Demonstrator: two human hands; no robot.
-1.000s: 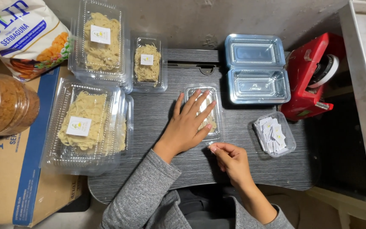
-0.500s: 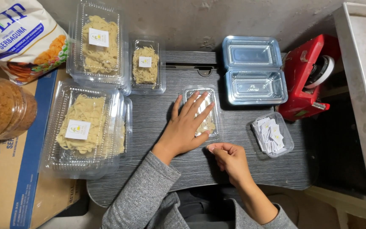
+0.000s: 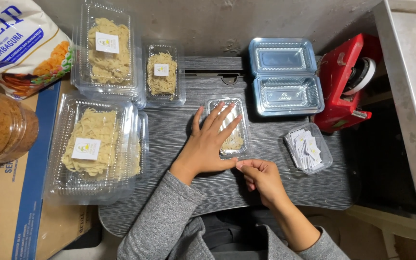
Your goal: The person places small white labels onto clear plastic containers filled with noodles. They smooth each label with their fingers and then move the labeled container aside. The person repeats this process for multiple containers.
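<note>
Dark slatted tabletop (image 3: 275,192), left hand (image 3: 208,144) spread flat on small noodle box (image 3: 229,126), right hand (image 3: 261,175) grip pinched at its corner, sticker tub (image 3: 308,148) near.

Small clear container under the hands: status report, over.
Left hand flat on small clear container, lid shut. Right hand pinched at its near edge. Open empty tray and tub of labels nearby, not obstructing.

left hand (image 3: 208,144) flat on small clear box (image 3: 229,127) | right hand (image 3: 262,176) pinching at box corner
</note>
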